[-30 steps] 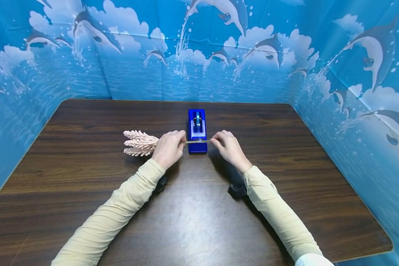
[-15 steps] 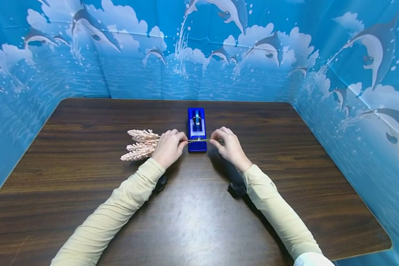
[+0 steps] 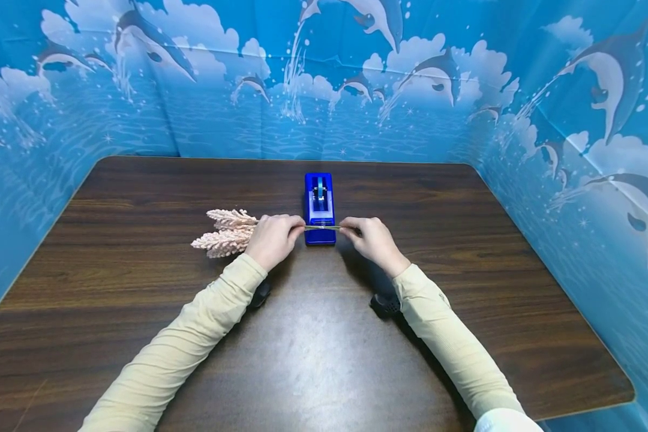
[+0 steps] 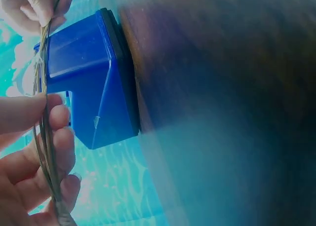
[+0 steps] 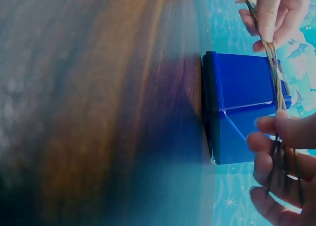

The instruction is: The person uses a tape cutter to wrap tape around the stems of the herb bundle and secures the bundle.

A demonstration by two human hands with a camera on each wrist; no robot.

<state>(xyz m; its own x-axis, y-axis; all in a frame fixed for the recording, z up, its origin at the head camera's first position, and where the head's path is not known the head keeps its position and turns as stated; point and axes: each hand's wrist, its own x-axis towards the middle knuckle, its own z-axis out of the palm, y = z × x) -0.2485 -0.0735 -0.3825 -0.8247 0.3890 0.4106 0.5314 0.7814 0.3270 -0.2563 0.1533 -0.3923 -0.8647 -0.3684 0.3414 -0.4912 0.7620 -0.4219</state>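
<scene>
A bundle of thin greenish-brown stems (image 3: pixel 321 227) stretches level between both hands, across the front of a blue tape dispenser (image 3: pixel 320 198). Pale pink flower heads (image 3: pixel 224 237) fan out past the left hand (image 3: pixel 272 240), which pinches the stems between thumb and fingers at the dispenser's left side. On its right side, the right hand (image 3: pixel 371 240) pinches the stems' other end. In the left wrist view, a shiny clear strip (image 4: pixel 39 58) lies at the stems beside the dispenser's front. Loose stem ends (image 5: pixel 284 171) spread over the right fingers in the right wrist view.
The dispenser stands on a dark wood-grain table (image 3: pixel 313 360). Dark devices (image 3: pixel 384 306) show under both wrists. A blue curtain with dolphins (image 3: pixel 210 120) hangs behind the table and along its sides.
The flower heads have turned and spread from a tight cluster into separate sprays. The right hand's raised fingers have come down flatter over the stems. The dispenser stays in place.
</scene>
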